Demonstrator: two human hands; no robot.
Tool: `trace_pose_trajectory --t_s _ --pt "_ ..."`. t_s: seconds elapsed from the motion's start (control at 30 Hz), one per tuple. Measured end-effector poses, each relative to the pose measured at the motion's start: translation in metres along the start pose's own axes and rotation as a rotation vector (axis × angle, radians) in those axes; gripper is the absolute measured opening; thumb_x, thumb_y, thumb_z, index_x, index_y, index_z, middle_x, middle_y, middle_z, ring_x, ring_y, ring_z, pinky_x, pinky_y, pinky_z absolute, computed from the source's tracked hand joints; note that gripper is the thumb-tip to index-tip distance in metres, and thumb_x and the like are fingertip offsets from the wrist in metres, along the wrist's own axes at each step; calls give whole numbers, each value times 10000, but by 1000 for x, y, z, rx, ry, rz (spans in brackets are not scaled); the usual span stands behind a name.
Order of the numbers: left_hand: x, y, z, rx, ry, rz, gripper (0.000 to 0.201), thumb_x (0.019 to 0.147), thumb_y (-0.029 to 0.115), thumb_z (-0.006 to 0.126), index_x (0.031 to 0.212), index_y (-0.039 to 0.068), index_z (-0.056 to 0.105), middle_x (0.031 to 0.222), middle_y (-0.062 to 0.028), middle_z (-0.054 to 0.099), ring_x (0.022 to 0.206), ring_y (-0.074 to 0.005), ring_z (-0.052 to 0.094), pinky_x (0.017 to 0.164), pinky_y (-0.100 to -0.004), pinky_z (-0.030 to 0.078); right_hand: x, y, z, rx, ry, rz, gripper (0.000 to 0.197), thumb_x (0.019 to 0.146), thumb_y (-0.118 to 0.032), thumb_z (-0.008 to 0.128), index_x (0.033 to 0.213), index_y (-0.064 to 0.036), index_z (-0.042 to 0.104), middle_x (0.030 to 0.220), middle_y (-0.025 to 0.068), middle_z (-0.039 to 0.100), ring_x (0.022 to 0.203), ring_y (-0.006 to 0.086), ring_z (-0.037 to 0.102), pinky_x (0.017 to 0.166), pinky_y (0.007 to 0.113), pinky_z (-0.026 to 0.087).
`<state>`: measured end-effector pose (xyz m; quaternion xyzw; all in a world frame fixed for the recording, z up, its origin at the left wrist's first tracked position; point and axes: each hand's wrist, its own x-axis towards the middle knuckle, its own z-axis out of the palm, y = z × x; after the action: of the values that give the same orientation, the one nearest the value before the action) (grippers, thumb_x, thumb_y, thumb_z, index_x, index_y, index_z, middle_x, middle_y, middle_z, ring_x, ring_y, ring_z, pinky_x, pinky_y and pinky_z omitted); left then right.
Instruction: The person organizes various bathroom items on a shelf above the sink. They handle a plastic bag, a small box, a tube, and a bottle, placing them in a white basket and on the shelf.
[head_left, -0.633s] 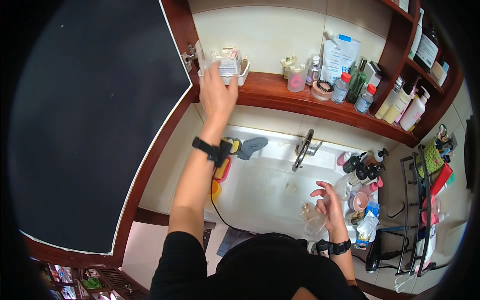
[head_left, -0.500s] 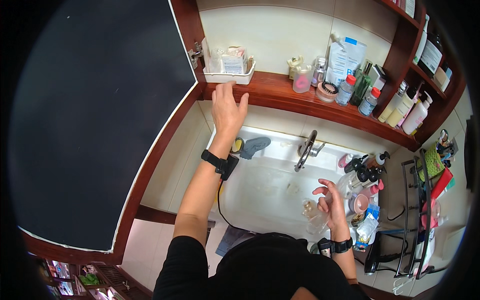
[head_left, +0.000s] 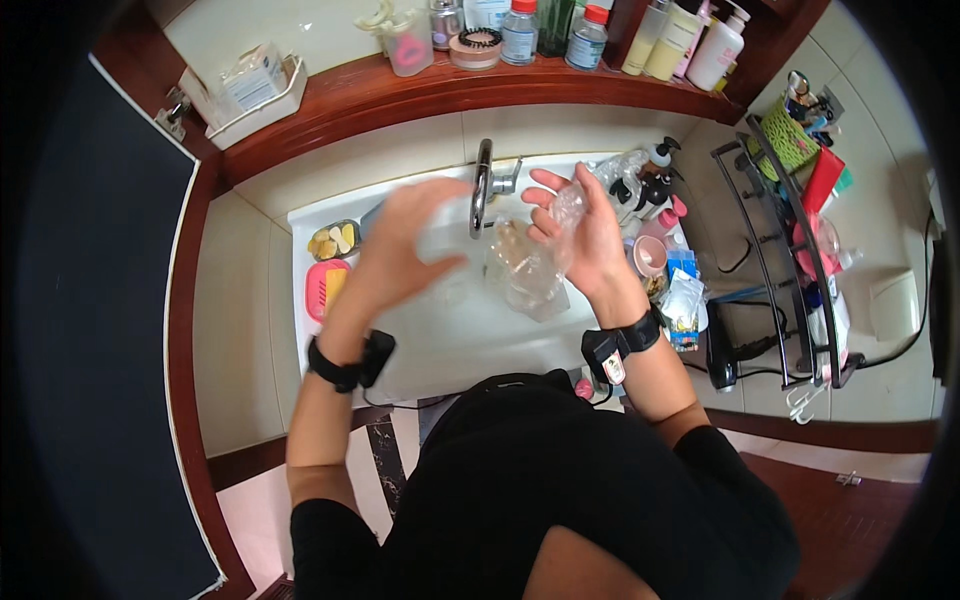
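My right hand [head_left: 592,240] is raised over the white sink [head_left: 425,345], its fingers curled around a crumpled clear plastic bag [head_left: 532,280]. Something small and brownish shows through the film, too unclear to name. My left hand [head_left: 405,245] hovers over the left part of the basin, smeared by motion. Its thumb stands apart from the fingers, and nothing is visible in it. Just beyond, between the two hands, rises the chrome faucet [head_left: 482,185]. Each wrist wears a black strap with a small device.
Left on the sink rim are a dish of soap pieces [head_left: 335,240] and a pink soap dish [head_left: 317,290]. Bottles and a pink cup [head_left: 649,257] crowd the right rim, near a black rack [head_left: 775,250]. A wooden shelf [head_left: 370,100] holds a white tray [head_left: 262,110]. A cabinet door [head_left: 90,300] hangs open at left.
My left hand has come down from the shelf edge to above the sink. My right hand has lifted with the plastic bag. The whole view has shifted toward the sink.
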<state>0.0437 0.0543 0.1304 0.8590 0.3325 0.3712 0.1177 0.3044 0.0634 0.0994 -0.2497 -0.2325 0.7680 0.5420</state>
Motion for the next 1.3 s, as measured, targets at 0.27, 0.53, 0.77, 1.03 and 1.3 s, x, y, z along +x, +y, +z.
trace_pose_trajectory --t_s 0.27,0.53,0.77,1.03,1.3 --pt "-11 28 77 -455 172 -406 613 779 137 851 1342 103 610 1080 -62 663 937 -202 634 850 -322 522 13 7 19 28 -87 -58 562 1010 -417 589 1402 -23 500 1281 166 624 1013 245 616 982 389 490" --pt "-32 5 65 -1039 469 -907 159 979 105 603 1091 32 688 817 23 619 627 -49 491 533 -223 378 2 18 8 -1360 -323 -258 917 748 -308 901 1490 5 462 1455 187 546 1340 303 528 1151 433 375" --pt "-49 -2 70 -1321 706 -1065 288 1029 224 551 1218 18 619 982 -28 660 762 -102 597 569 -284 462 0 28 -3 -1773 -457 -286 737 700 -327 918 1318 -31 644 1199 159 689 1157 351 613 1031 437 442" --pt "-63 -4 58 -1334 760 -980 349 1021 213 553 1356 115 546 1274 -45 613 907 -158 634 758 -279 513 3 20 -26 -1109 -407 181 358 875 -93 818 1217 -64 719 984 -22 688 851 37 597 655 224 497" --pt "-83 -10 31 24 258 -292 699 814 125 708 1470 137 465 1522 -136 462 1366 -336 474 1155 -461 353 -9 -18 -23 -1119 -353 213 277 873 -64 792 1147 -44 758 917 -39 728 765 33 628 632 212 501"
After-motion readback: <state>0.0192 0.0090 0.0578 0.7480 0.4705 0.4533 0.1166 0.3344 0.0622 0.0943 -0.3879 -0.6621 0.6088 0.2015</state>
